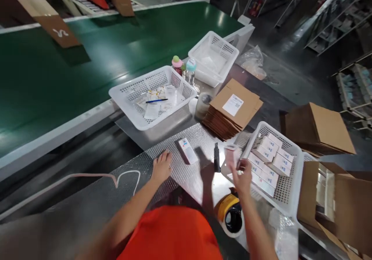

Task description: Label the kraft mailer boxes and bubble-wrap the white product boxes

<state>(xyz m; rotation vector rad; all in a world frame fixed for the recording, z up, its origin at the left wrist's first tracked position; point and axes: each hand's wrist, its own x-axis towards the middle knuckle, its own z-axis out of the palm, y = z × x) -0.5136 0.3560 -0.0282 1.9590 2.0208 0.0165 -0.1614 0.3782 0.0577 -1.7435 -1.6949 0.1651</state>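
My left hand (162, 167) rests on a sheet of bubble wrap (154, 155), fingers stretched out and nothing in them. Just to its right, a small white box (187, 150) with a printed label lies flat on the wrap. My right hand (243, 174) is closed on a small pale pinkish box (231, 154), blurred by motion, beside a white basket (294, 190). Several white labelled boxes (266, 161) are stacked inside that basket. A black tool (216, 157), perhaps a cutter, lies left of the held box. Near my right forearm is a yellow-and-black tape dispenser (231, 212).
Flat brown cartons (234, 105) are stacked beyond the wrap. A white basket (139, 122) with packets and a blue pen stands left, near two bottles (190, 70). Another white basket (213, 56) sits behind. A green conveyor (116, 54) runs across; open cartons (345, 202) stand right.
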